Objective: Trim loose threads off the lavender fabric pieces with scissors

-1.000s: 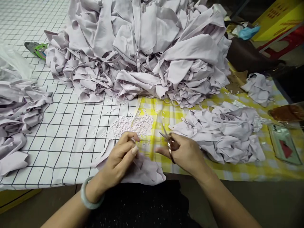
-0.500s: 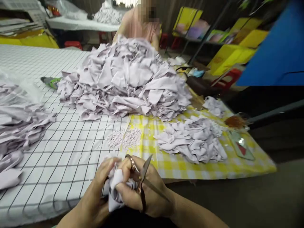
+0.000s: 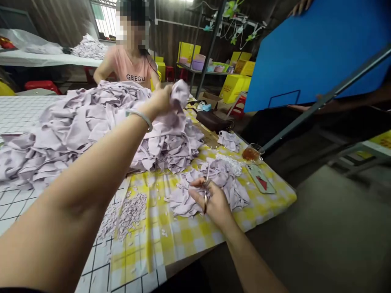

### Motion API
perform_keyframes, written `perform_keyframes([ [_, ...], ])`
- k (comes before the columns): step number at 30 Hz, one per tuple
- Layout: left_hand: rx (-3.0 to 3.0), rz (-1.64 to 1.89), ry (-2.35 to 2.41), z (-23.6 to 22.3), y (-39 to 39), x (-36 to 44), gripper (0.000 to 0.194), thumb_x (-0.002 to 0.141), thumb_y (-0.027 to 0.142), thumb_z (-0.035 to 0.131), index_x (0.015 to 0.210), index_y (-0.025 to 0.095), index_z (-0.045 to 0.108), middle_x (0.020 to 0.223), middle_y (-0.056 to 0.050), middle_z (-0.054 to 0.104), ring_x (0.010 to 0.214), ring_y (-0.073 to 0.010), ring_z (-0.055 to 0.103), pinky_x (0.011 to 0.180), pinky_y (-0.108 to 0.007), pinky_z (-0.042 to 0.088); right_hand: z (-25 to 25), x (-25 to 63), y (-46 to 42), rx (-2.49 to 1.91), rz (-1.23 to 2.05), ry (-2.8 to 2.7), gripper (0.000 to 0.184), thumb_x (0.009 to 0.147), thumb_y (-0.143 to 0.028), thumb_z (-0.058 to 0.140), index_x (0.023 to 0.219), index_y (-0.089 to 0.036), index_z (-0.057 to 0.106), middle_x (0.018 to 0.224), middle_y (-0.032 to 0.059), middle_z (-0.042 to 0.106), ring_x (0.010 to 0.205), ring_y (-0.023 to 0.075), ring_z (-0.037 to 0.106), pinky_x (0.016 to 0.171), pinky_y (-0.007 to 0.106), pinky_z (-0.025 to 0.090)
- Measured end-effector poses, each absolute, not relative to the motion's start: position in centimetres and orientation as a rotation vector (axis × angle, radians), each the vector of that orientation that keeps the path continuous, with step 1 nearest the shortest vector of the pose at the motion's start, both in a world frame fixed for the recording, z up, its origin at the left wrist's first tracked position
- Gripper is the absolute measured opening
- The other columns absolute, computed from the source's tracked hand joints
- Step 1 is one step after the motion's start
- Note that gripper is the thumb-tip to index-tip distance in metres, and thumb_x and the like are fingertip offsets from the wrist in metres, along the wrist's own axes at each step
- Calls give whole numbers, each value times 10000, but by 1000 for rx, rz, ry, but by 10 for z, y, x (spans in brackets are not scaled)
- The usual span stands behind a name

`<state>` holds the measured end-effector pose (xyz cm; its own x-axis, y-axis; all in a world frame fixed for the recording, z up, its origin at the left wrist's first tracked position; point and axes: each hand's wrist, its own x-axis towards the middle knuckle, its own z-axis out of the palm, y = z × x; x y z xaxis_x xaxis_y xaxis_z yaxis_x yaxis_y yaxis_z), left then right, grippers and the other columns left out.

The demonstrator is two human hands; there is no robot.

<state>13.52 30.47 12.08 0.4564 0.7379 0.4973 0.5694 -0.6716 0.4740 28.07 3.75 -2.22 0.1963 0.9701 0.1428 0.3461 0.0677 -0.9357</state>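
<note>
My left hand [image 3: 160, 101] is stretched far out over the big heap of pale lilac fabric pieces [image 3: 76, 126], closed on one lilac fabric piece [image 3: 180, 92] held above the heap's far side. A pale bangle rings that wrist. My right hand [image 3: 210, 199] rests near the table's front edge, closed on small scissors [image 3: 205, 193] whose blades point up. It lies against a smaller pile of lilac pieces [image 3: 214, 183] on the yellow checked cloth [image 3: 183, 232]. A patch of tiny fabric clippings [image 3: 128, 213] lies to the left of it.
A person in a pink shirt [image 3: 131, 67] sits across the table behind the heap. A phone [image 3: 260, 179] and a glass of brown drink [image 3: 252, 152] stand at the table's right corner. Someone's hands hold a blue board [image 3: 305, 53] at right. The white gridded cloth [image 3: 18, 110] covers the left.
My left hand has gone from my lap out over the big heap, carrying a fabric piece. My right hand has parted from it, keeping the scissors. The view has lifted.
</note>
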Motion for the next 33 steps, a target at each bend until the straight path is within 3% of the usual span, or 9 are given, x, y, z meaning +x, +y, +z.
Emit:
perform_keyframes([
  [2, 2574, 764, 1308, 101, 325, 139, 367, 804, 116, 720, 1155, 45, 634, 1353, -192, 537, 1351, -451, 435, 1115, -614, 346, -33, 306, 41, -1614, 700, -1314, 283, 849, -461, 700, 931, -193, 656, 934, 85, 716, 882, 250, 674, 842, 400, 523],
  [7, 2706, 804, 1403, 48, 300, 141, 369, 853, 35, 546, 1200, 99, 652, 1361, -209, 518, 1320, -397, 433, 1121, -564, 346, -38, 389, 101, -1800, 115, -1292, 193, 739, -299, 702, 885, -219, 605, 1080, 156, 669, 1121, 323, 570, 977, 471, 451],
  [11, 2635, 965, 1039, 8, 249, 149, 333, 849, 53, 513, 1146, 64, 666, 1245, -212, 581, 1201, -339, 529, 1070, -509, 424, -33, 413, 131, -1866, 325, -1272, 186, 658, -245, 647, 711, -244, 468, 750, 47, 611, 817, 252, 602, 824, 417, 492],
  [15, 2311, 923, 783, -31, 201, 162, 285, 838, 61, 486, 1019, 115, 698, 1070, -134, 656, 1023, -253, 635, 973, -443, 518, -11, 372, 85, -1496, 602, -1340, 203, 730, -301, 630, 802, -246, 448, 838, 16, 580, 754, 180, 593, 698, 311, 496],
  [19, 2078, 911, 744, -42, 150, 158, 305, 894, 78, 423, 1019, 143, 693, 1052, -111, 698, 1007, -223, 675, 932, -391, 556, 1, 310, 17, -1068, 1029, -1389, 258, 823, -345, 657, 749, -253, 428, 764, 18, 553, 693, 190, 574, 608, 318, 486],
  [24, 1430, 884, 708, -39, 75, 117, 342, 1036, 374, 410, 1211, 200, 647, 1205, -122, 673, 1092, -242, 655, 969, -417, 540, -12, 277, 4, -1126, 1038, -1145, 297, 839, -375, 686, 783, -242, 426, 761, -9, 523, 573, 115, 467, 485, 245, 381],
  [28, 1443, 783, 673, -43, 41, 101, 665, 856, 426, 732, 1426, 211, 465, 1357, -157, 580, 1226, -301, 569, 1032, -459, 494, 5, 273, 28, -1197, 1102, -1071, 298, 796, -351, 703, 828, -242, 428, 736, -41, 476, 548, 91, 428, 479, 230, 357],
  [31, 1516, 663, 586, -39, 35, 103, 345, 832, 325, 739, 1122, 176, 630, 1098, -99, 654, 1049, -256, 597, 934, -415, 508, 40, 271, 41, -1122, 1037, -1090, 284, 750, -325, 687, 812, -251, 420, 736, -47, 453, 584, 110, 465, 538, 259, 397],
  [33, 1438, 594, 548, -28, 34, 103, 157, 867, 305, 681, 918, 166, 629, 878, -39, 609, 825, -178, 562, 764, -325, 494, 64, 274, 47, -1064, 924, -1093, 265, 724, -296, 687, 787, -251, 433, 738, -48, 430, 629, 121, 496, 593, 280, 404],
])
